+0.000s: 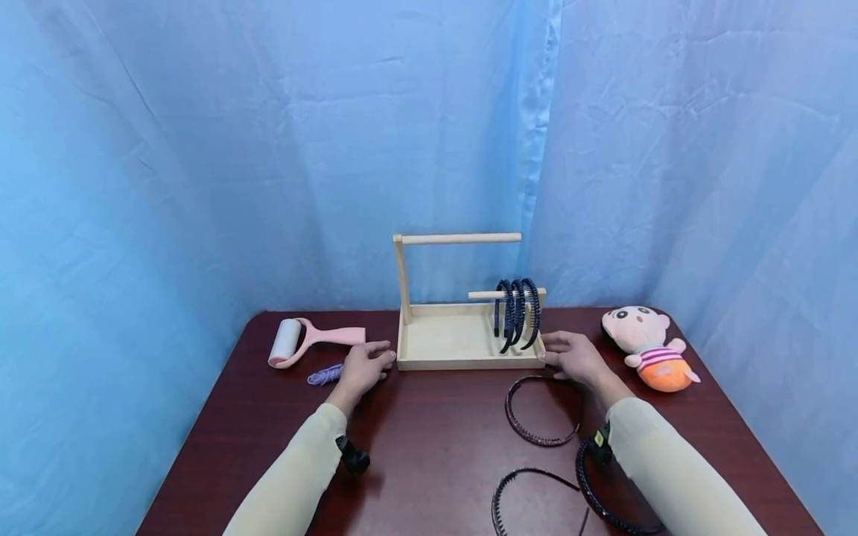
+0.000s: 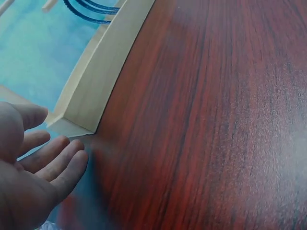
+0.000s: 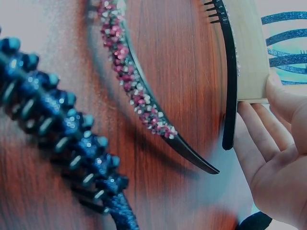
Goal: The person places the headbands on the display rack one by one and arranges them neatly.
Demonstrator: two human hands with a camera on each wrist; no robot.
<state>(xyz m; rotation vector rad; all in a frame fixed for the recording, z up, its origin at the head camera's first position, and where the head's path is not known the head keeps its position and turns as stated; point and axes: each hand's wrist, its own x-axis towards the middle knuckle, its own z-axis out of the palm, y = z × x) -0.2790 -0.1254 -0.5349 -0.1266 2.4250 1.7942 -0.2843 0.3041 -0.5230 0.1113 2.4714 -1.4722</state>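
A pale wooden rack (image 1: 469, 365) with a shallow tray and two horizontal rods stands toward the back of the table. Three dark toothed headbands (image 1: 518, 313) hang on its short lower rod. My left hand (image 1: 365, 366) is at the tray's left end, fingers loosely extended, fingertips right by the front corner in the left wrist view. At the right end is my right hand (image 1: 573, 356), its thumb touching the corner and its fingers stretched along the outer side. A black headband (image 3: 230, 96) lies on the table just in front of that hand.
Nearer me lie a pink-studded headband (image 3: 129, 72) and a glittery blue headband (image 3: 72, 124), the latter partly under my right forearm. Left are a pink-handled lint roller (image 1: 315, 339) and a purple cord bundle (image 1: 325, 374); right, a plush doll (image 1: 653, 350). Blue curtains (image 1: 429, 134) surround the table.
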